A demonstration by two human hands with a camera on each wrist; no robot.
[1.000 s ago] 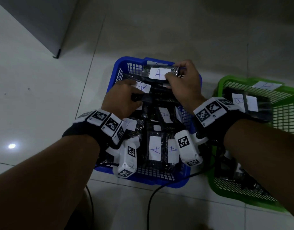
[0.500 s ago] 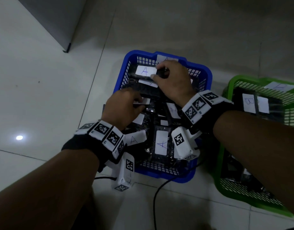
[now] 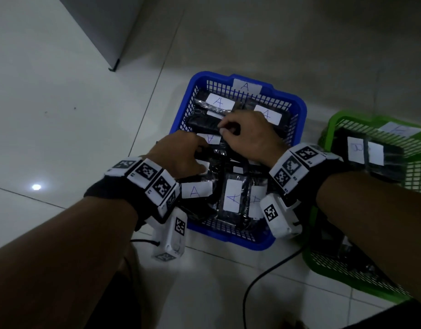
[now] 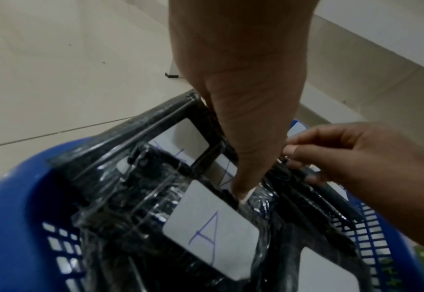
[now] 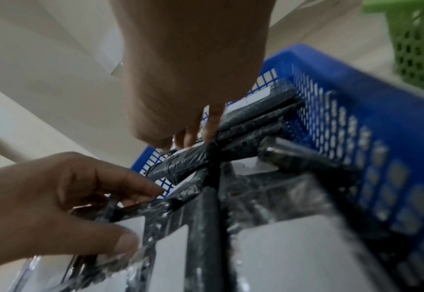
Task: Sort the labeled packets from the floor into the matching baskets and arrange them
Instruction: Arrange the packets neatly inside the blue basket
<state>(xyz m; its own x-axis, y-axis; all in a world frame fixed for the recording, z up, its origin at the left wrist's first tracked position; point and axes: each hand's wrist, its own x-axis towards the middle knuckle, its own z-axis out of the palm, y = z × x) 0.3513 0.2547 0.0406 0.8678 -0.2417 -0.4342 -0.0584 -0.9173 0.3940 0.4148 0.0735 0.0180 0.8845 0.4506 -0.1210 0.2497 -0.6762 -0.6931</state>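
A blue basket (image 3: pixel 214 76) with an A tag (image 3: pixel 246 86) is packed with black wrapped packets bearing white A labels (image 3: pixel 233 198). Two of them lie flat at its far end (image 3: pixel 219 102) (image 3: pixel 267 113). My left hand (image 3: pixel 202 150) curls round a packet in the middle of the pile, its thumb (image 4: pixel 241 189) pressing down beside an A label (image 4: pixel 211 227). Just beyond it my right hand (image 3: pixel 225 129) pinches the edge of another black packet (image 4: pixel 318 197). In the right wrist view its fingertips (image 5: pixel 193 136) sit on the wrapped packet (image 5: pixel 186 160).
A green basket (image 3: pixel 333 122) stands right of the blue one and holds black packets with B labels (image 3: pixel 364 150). A black cable (image 3: pixel 264 276) runs over the pale tiled floor in front. A grey cabinet (image 3: pixel 105 32) stands at the back left.
My right hand set an A packet down at the basket's far left, let go, and drew back to the middle. My left hand stayed on the middle packets.
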